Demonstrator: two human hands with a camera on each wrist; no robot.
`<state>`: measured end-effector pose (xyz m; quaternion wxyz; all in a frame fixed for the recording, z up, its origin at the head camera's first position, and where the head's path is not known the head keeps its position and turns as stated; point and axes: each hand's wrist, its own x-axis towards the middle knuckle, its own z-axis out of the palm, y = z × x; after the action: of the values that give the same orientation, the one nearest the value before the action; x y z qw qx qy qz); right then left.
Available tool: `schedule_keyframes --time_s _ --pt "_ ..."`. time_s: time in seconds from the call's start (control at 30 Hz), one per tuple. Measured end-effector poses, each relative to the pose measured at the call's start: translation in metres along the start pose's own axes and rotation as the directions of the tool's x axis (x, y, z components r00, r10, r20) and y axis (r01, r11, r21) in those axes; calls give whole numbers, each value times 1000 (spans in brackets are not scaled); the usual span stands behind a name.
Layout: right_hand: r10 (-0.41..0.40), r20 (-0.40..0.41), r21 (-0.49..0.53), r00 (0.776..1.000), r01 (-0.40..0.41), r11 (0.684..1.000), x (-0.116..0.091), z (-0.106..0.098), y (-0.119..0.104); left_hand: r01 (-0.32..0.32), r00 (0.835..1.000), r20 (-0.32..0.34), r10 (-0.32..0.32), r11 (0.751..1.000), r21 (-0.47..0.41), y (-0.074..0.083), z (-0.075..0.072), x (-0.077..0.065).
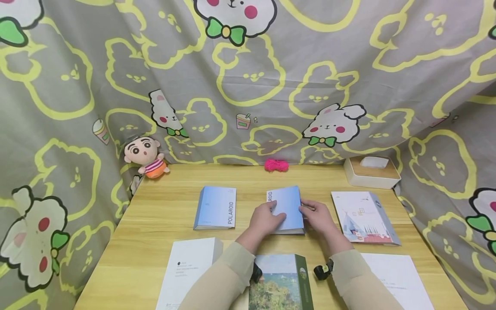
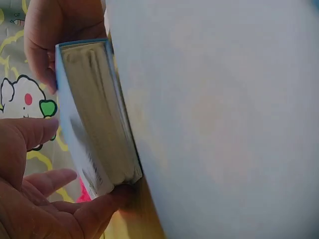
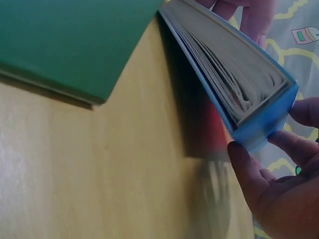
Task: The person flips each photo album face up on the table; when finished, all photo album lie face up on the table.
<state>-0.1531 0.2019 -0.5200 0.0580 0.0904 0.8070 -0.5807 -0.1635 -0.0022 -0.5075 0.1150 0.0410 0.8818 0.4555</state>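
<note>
Both hands hold a blue photo album (image 1: 288, 209) lettered POLAROID at the middle of the table. My left hand (image 1: 267, 218) grips its left side, a thumb lying over the cover. My right hand (image 1: 320, 218) pinches the right edge, which is the blue spine in the right wrist view. Page edges of the album (image 2: 94, 109) face the left wrist camera, with the left hand (image 2: 55, 204) at the lower left. In the right wrist view the album (image 3: 229, 59) appears tilted above the wood, the right hand (image 3: 284, 194) around its spine corner.
A matching blue album (image 1: 217, 207) lies to the left, an illustrated album (image 1: 362, 217) to the right. Nearer are a white book (image 1: 186, 267), a painting-covered book (image 1: 275, 284) and another white book (image 1: 399, 275). Behind sit a doll (image 1: 149, 157), pink yarn (image 1: 277, 165) and a tissue box (image 1: 372, 172).
</note>
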Motion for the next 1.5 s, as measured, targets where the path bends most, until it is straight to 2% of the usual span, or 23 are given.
schedule_keyframes --time_s 0.2,0.3,0.5,0.67,0.8,1.03,1.3,1.5 --pt "-36 9 71 999 35 997 -3 -2 -9 -25 1000 -4 25 999 42 1 2 1" --pt "-74 16 58 997 73 996 -6 -2 -13 -40 999 -14 41 999 36 2 3 0" --pt "-107 32 53 994 105 993 -10 -1 -18 -21 999 -42 22 1000 9 1 1 -2" --pt "-119 -8 37 993 119 992 -13 1 -22 -17 998 -59 16 1000 -11 -6 1 0" --pt "-106 -34 36 994 107 994 -16 2 -28 -37 998 -47 36 999 -29 -9 2 2" --pt "-114 -6 148 993 114 982 -15 4 -28 -22 999 -51 17 994 -103 -5 -1 0" --pt "-122 13 198 992 117 973 -17 8 -30 -141 985 -129 114 964 -226 7 1 -4" --pt "-133 -12 214 991 132 968 -17 9 -30 -170 983 -117 142 947 -274 14 -1 -6"
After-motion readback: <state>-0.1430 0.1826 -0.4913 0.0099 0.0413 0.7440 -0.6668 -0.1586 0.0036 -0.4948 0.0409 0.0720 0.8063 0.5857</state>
